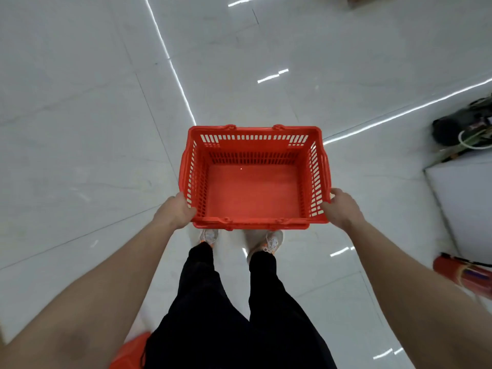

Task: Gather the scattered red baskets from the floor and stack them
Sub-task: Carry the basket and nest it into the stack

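Observation:
An empty red basket [253,193] with slotted walls is held level above the white floor, in front of my legs. My left hand [177,210] grips its near left corner. Its near right corner is gripped by my right hand [340,209]. The basket's handles lie folded down along the rim. At the bottom edge, behind my left leg, part of another red object [130,351] shows; it is blurred and mostly hidden, so I cannot tell whether it is a basket.
The glossy white tiled floor [80,129] spreads out ahead and to the left. On the right stand a white box or platform [463,203], a dark bag with cords [463,126], and a red fire extinguisher [463,272] lying on the floor.

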The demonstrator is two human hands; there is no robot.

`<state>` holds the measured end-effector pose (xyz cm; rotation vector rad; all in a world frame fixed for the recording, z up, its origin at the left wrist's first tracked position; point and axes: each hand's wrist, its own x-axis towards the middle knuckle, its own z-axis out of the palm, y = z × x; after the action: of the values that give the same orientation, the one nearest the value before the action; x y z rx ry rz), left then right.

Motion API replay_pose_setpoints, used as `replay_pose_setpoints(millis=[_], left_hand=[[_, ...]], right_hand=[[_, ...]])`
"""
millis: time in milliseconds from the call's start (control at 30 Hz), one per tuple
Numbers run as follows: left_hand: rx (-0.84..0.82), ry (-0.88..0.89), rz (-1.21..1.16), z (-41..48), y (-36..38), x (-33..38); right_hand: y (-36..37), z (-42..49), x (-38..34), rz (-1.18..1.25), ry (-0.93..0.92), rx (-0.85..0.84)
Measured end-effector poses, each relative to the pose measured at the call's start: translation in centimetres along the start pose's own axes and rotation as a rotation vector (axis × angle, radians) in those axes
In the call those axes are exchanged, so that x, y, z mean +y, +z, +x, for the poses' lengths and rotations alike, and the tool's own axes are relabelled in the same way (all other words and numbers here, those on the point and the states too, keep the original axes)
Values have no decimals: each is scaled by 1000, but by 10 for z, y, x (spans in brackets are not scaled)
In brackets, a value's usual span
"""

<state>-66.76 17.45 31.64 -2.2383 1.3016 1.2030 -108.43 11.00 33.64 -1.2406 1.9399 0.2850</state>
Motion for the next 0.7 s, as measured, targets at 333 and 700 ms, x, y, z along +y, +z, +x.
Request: replay_pose_setpoints(millis=[333, 700], left_hand=[[16, 267, 154, -67, -29, 65], [-42, 893, 638, -120, -50, 139]], right_hand=[[-18, -91, -29, 20, -104, 3], [13, -245, 4, 45, 288, 236]])
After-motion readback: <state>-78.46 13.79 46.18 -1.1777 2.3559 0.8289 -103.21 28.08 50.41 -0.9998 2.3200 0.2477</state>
